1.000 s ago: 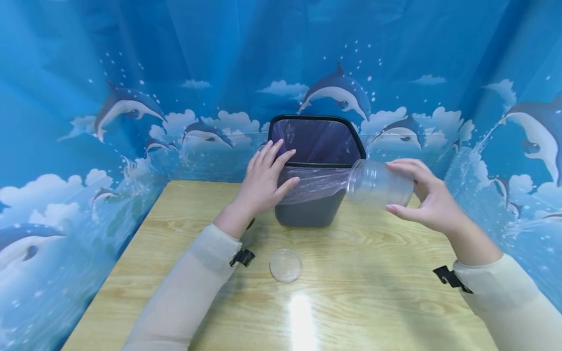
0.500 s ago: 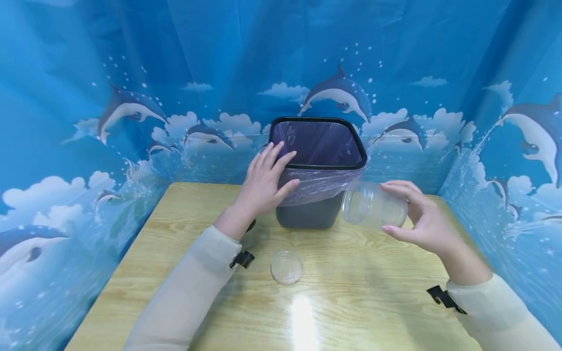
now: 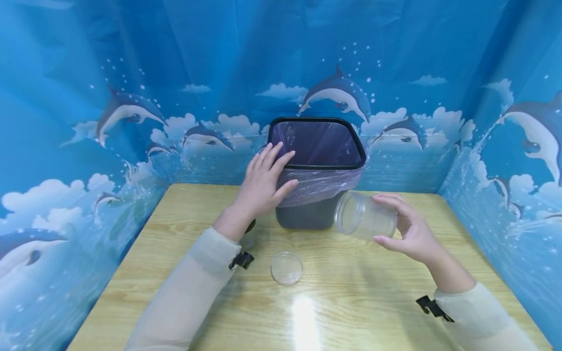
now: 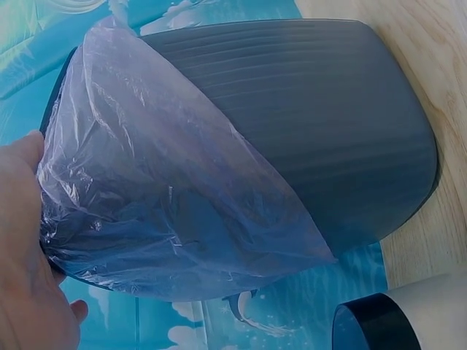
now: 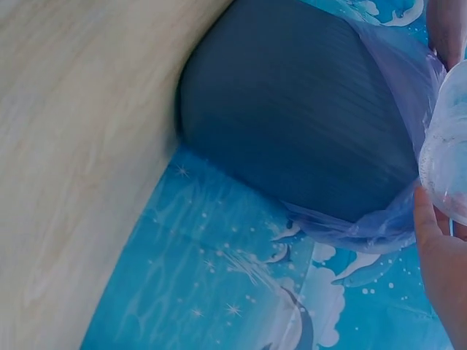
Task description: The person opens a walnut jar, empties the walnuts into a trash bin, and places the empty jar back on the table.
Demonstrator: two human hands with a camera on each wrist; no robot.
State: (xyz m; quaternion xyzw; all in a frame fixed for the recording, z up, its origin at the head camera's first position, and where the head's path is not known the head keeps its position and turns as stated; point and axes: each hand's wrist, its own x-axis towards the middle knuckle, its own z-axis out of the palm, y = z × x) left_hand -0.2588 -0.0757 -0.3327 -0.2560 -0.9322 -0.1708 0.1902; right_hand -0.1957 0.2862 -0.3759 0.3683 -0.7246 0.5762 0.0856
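My left hand (image 3: 263,183) rests at the left front corner of a grey trash can (image 3: 305,217), its fingers fairly straight and spread over the black rim. A thin purple bag (image 3: 313,185) lines the can and folds down outside it. In the left wrist view, that bag (image 4: 160,189) hangs slantwise over the ribbed wall. My right hand (image 3: 408,229) grips a clear plastic jar (image 3: 366,217) around its base end. The jar lies on its side in the air, mouth to the left, right of the can's front. A clear round lid (image 3: 286,268) lies flat on the table.
The trash can stands near the back of a wood-grain table (image 3: 351,302). Behind the left wrist is a small container with a dark top (image 3: 250,229), mostly hidden. A blue dolphin-print curtain (image 3: 210,73) encloses the back and sides.
My right hand has brought the jar down, a little left and nearer, away from the can's rim. The left hand, trash can and lid have stayed in place.
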